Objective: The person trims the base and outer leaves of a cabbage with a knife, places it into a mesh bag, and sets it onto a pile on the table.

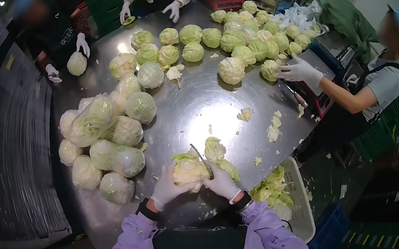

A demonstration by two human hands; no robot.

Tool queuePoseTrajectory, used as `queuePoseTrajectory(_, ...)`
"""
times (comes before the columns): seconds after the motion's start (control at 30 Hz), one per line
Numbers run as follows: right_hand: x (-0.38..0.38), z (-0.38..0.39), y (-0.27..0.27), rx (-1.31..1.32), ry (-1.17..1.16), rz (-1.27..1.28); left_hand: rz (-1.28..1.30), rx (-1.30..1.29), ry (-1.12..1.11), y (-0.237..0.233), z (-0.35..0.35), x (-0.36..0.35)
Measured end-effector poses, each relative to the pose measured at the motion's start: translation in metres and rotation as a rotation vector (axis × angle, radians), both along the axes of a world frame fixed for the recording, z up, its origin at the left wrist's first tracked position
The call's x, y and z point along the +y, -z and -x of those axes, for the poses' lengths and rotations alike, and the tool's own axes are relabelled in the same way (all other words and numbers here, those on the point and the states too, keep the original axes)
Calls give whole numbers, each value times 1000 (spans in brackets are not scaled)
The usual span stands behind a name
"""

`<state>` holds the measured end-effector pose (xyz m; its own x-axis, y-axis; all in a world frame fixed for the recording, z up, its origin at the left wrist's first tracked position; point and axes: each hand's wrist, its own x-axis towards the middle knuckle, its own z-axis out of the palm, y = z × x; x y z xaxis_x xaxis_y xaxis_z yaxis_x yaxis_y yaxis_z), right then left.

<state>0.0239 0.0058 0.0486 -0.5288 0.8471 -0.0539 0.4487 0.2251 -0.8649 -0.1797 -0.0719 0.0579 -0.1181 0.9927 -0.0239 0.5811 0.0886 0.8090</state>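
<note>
My left hand [168, 188], in a white glove, is closed against the near left side of a pale cabbage [188, 171] with ragged outer leaves. My right hand [222, 183], also gloved, grips a knife [199, 153] at the right side of the same cabbage. The curved blade points up and away to the left over it; the handle is hidden by my fingers. Just beyond lie trimmed cabbage leaves [215, 149], touching or close to the cabbage.
Wrapped cabbages [122, 159] are piled left on the metal table [186, 106]; unwrapped cabbages [234, 40] cover its far side. A white basket [302, 205] of leaves stands below the right edge. Co-workers stand left, behind and right, one with a hand [300, 71] on a cabbage beside a scale [320, 65].
</note>
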Motion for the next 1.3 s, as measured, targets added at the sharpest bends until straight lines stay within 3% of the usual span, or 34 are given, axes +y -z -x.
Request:
queuePoseTrajectory(0.07, 3, -2, -2, 27, -8, -7, 4, -29, 25, 4, 8, 4)
queuePoseTrajectory(0.13, 5, -7, -20, -7, -15, 302, 12, -57, 55, 14, 18, 7)
queuePoseTrajectory(0.23, 11, -18, 16, 33, 39, 352, 24, -180, 73, 32, 36, 11)
queuePoseTrajectory(0.27, 10, -22, 18, 36, 39, 350, 95, -399, 58, 35, 42, 12)
queuePoseTrajectory(0.3, 7, -23, 2, 171, 66, 509, 163, -618, 41, 34, 45, 14)
queuePoseTrajectory(0.33, 6, -23, -7, 305, 93, 668, 160, -617, 40, 34, 45, 15)
queuePoseTrajectory(0.37, 5, -19, 16, 180, 60, 404, 137, -537, 47, 35, 44, 14)
queuePoseTrajectory(0.4, 3, -13, 10, 180, 59, 406, 116, -457, 53, 35, 42, 13)
queuePoseTrajectory(0.43, -2, -5, -2, 72, 72, 122, 121, -456, 54, 25, 35, 12)
queuePoseTrajectory(0.47, -7, 4, -14, -38, 85, -162, 90, -228, 63, 16, 27, 10)
queuePoseTrajectory(0.5, -7, 12, -21, -95, 94, -156, 54, 0, 72, 10, 22, 9)
queuePoseTrajectory(0.53, -5, 11, -20, -95, 96, -157, 54, 1, 73, 14, 25, 9)
queuePoseTrajectory(0.6, 4, 9, -17, -23, 57, -13, 61, -266, 77, 22, 35, 13)
queuePoseTrajectory(0.63, 7, 6, -13, -22, 49, -16, 56, -266, 68, 23, 39, 14)
queuePoseTrajectory(0.7, 15, -3, -1, 139, -4, 265, 205, -612, 105, 23, 49, 17)
queuePoseTrajectory(0.83, 21, -15, 25, 172, 89, 536, 287, -735, 60, 21, 59, 23)
queuePoseTrajectory(0.87, 19, -16, 28, 172, 89, 530, 269, -740, 73, 20, 60, 22)
queuePoseTrajectory(0.97, 7, -1, 13, 106, 67, -188, 256, -710, 72, 30, 59, 19)
queuePoseTrajectory(1.0, 2, 7, 2, 110, 66, -195, 254, -673, 65, 33, 58, 19)
queuePoseTrajectory(1.07, 2, 22, -33, -139, 27, -158, 202, -695, 97, 22, 50, 20)
queuePoseTrajectory(1.23, 13, 33, 1, -87, 59, -303, 290, -748, 134, 16, 55, 30)
queuePoseTrajectory(1.3, 20, 29, 4, -48, 46, -163, 286, -720, 156, 14, 58, 32)
